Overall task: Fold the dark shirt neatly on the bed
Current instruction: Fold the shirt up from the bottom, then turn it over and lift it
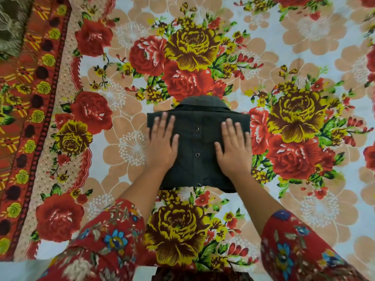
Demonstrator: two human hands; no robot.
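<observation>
dark shirt folded rectangle mid-bed, bed sheet free all round, far from edges | collar points away from person, long axis left-right | left hand, right hand flat, fingers straight, pressing it

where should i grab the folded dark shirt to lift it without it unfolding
Probably scoop under both side edges of the dark shirt, from left and right: it lies as a flat folded rectangle, collar at the far end.
</observation>
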